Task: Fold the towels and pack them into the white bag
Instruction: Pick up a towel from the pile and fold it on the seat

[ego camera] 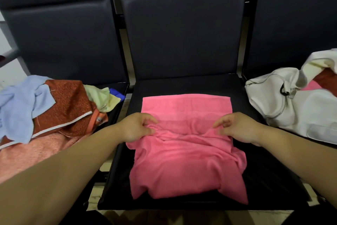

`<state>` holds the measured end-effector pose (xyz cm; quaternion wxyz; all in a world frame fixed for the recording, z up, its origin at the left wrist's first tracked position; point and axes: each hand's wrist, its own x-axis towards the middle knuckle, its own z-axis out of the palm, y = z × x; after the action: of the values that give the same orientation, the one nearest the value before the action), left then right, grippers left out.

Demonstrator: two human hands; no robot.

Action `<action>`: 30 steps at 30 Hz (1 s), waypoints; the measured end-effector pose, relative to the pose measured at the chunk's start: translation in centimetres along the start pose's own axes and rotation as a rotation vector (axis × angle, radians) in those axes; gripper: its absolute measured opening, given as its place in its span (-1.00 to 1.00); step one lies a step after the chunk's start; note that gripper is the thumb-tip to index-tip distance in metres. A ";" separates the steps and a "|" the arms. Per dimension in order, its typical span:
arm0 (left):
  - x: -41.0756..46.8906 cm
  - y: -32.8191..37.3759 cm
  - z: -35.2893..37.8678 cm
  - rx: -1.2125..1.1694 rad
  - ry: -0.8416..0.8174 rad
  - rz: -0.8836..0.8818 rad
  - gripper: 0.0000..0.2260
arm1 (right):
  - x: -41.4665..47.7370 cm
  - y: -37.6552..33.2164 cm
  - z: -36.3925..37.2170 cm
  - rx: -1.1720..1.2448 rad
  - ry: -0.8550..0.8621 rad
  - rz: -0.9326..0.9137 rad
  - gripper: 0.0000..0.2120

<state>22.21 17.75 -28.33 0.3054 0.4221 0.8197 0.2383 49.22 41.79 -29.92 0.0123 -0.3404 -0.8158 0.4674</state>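
Head view, left to right, all placed against the middle seat [182, 85].

On the seat to its left: a loose pile of unfolded towels [54, 124], light blue [16, 108] on top at the far left, rust-orange [73, 104] beside it, pale yellow nearest the middle seat. Not yet folded, by the look of it.

Over the left part of the middle seat: left hand [135, 127], thumb and fingertips pinched on a bunched ridge of the pink towel [186, 161].

On the middle seat itself: the pink towel, far part flat and smooth toward the backrest, near part rumpled and draped over the front edge. Long axis running from the front edge to the backrest; raised ridge lying crosswise, roughly halfway along.

Over the right part of the middle seat: right hand [238, 127], mirroring the other, fingers and thumb nipping the same ridge at the towel's right side. Both hands level with each other and equally near the cloth, neither leading.

Likely step: a crosswise fold in progress, with both pinches needing to travel together along the long axis to keep the edges square.

On the seat to its right: the white bag [291, 108], mouth open, pink and rust cloth showing inside. Nearer the right hand, so probably that side's job to load.
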 end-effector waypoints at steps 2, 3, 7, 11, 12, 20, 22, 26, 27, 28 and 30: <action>0.4 -0.4 -0.1 -0.006 0.027 -0.020 -0.76 | 0.5 0.2 0.6 0.049 0.039 0.024 -0.91; 0.5 -0.6 -0.2 -0.012 0.037 -0.029 -0.77 | 0.8 0.1 0.9 0.076 0.073 0.026 -0.95; 0.9 -0.7 -0.4 -0.028 0.140 -0.033 -0.90 | 2.1 -0.1 2.1 0.138 0.233 0.002 -0.89; 1.3 -1.0 -0.9 -0.133 0.289 -0.064 -0.97 | 2.6 -0.4 1.6 0.236 0.366 -0.039 -0.82; 1.4 -1.1 -1.0 -0.154 0.312 -0.069 -0.96 | 2.8 -0.4 1.1 0.237 0.413 -0.051 -0.82; 3.4 -1.5 -0.9 -0.097 0.484 -0.087 -0.85 | 4.3 1.3 -0.1 0.036 0.437 0.032 -0.76; 3.7 -1.7 -1.0 -0.037 0.491 -0.059 -0.84 | 4.8 1.2 -0.3 0.021 0.437 0.058 -0.78; 4.2 -2.1 -1.2 -0.015 0.507 -0.051 -0.86 | 5.5 1.1 -0.8 0.034 0.452 0.089 -0.92; 4.3 -2.2 -1.3 -0.014 0.523 -0.044 -0.87 | 5.6 1.0 -0.9 0.036 0.457 0.083 -0.91; 4.4 -2.2 -1.5 -0.019 0.537 -0.039 -0.88 | 5.9 1.0 -1.1 0.032 0.471 0.073 -0.88; 4.7 -2.2 -1.9 -0.046 0.551 -0.039 -0.92 | 6.4 1.0 -1.6 0.037 0.516 0.061 -0.86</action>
<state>17.48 20.26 -29.85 0.0850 0.3186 0.8741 0.3567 45.40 46.96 -31.68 0.2122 -0.4726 -0.7662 0.3802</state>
